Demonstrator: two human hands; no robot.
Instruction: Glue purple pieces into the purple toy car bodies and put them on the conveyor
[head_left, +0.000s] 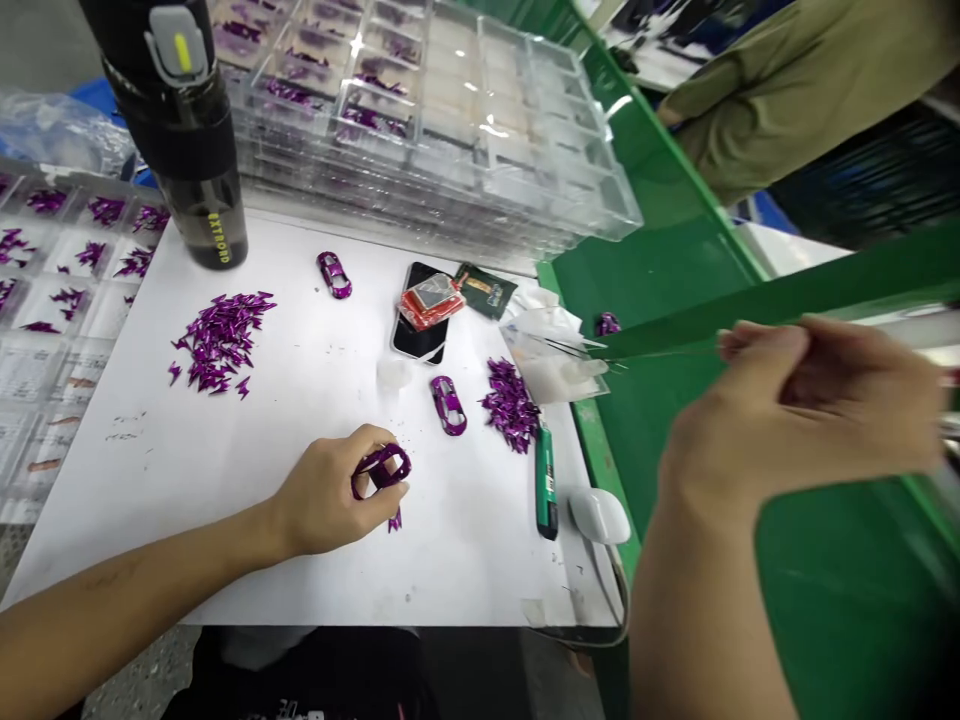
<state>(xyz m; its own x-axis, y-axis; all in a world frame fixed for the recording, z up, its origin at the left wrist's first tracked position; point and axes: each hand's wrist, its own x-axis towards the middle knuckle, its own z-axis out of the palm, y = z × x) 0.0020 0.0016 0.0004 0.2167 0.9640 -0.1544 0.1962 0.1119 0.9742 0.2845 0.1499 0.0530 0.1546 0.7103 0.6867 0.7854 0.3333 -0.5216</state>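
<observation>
My left hand rests on the white table and grips a purple toy car body between thumb and fingers. A small purple wedge piece lies just below it. My right hand is raised over the green conveyor, fingers pinched together on thin tweezers that point left toward a small clear bag. Two more purple car bodies lie on the table, one near the middle and one farther back. Piles of purple wedge pieces sit at left and centre right.
A dark water bottle stands at the back left. Stacked clear trays fill the back, and more trays with purple parts lie left. A phone, a green marker and a white lump lie on the table. Another person in olive clothing stands beyond the conveyor.
</observation>
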